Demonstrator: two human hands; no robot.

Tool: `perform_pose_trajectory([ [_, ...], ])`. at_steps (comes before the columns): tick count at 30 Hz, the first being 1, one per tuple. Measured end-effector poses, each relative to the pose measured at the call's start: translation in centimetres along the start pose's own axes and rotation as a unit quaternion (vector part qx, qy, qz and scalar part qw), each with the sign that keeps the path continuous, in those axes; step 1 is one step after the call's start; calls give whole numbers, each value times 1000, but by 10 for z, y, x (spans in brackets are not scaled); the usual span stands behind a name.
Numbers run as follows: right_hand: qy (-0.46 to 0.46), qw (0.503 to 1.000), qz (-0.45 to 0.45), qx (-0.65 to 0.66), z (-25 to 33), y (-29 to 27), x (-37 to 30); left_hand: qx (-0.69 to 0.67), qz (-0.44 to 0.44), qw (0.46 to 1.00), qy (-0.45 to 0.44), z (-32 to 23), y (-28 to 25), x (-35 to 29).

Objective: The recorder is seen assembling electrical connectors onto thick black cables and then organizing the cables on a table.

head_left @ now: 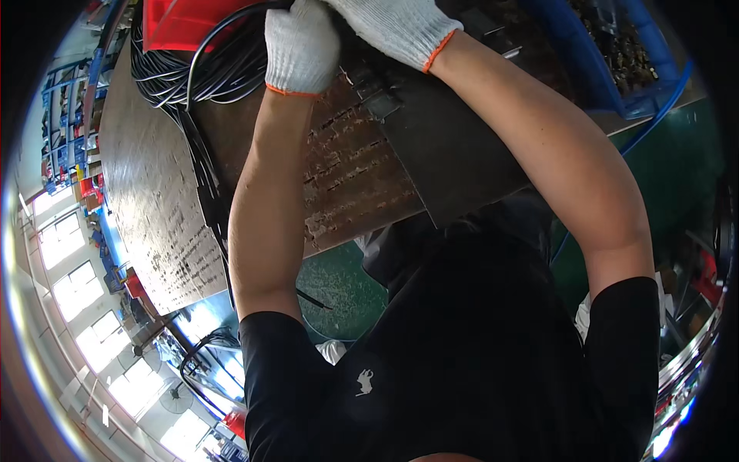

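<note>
Both my hands wear white knitted gloves with orange cuffs and are close together at the top edge of the head view. My left hand (302, 51) is curled closed, slightly blurred. A black cable (202, 48) arcs up from a coil and runs into it. My right hand (400, 29) reaches in from the right beside the left one; its fingers are cut off by the picture's edge, so their grip is hidden. Below the hands, a dark flat mat (454, 146) lies on the worn wooden table (354, 185).
A large coil of black cable (165, 77) lies at the table's left, under a red bin (171, 27). At the far right stands a blue crate (643, 104) with many small brass-coloured metal parts (616, 54). A blue hose (670, 104) runs past the table's right edge.
</note>
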State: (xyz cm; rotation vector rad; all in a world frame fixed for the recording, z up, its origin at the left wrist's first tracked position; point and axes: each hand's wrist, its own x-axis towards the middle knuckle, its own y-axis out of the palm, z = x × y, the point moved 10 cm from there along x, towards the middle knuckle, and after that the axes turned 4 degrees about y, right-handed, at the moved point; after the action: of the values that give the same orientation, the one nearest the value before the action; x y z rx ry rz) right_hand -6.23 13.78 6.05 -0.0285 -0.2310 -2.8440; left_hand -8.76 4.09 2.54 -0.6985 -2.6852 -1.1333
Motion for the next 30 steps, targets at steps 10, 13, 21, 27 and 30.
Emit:
perform_pose_trajectory([
  [10, -49, 997, 50, 13, 4, 4, -4, 412, -90, 894, 152, -24, -10, -28],
  [13, -189, 969, 63, 149, 1, -2, 1, 756, -110, 627, 154, -59, -2, -66],
  [21, -307, 922, 34, -232, 77, 33, -120, -11, -342, 938, -56, -18, 78, -123],
  [27, -350, 891, -17, -288, 81, 49, -137, -44, -345, 936, -53, 2, 69, -140],
  [30, -382, 874, -18, -301, 86, 56, -144, -125, -359, 924, -48, 8, 70, -142],
])
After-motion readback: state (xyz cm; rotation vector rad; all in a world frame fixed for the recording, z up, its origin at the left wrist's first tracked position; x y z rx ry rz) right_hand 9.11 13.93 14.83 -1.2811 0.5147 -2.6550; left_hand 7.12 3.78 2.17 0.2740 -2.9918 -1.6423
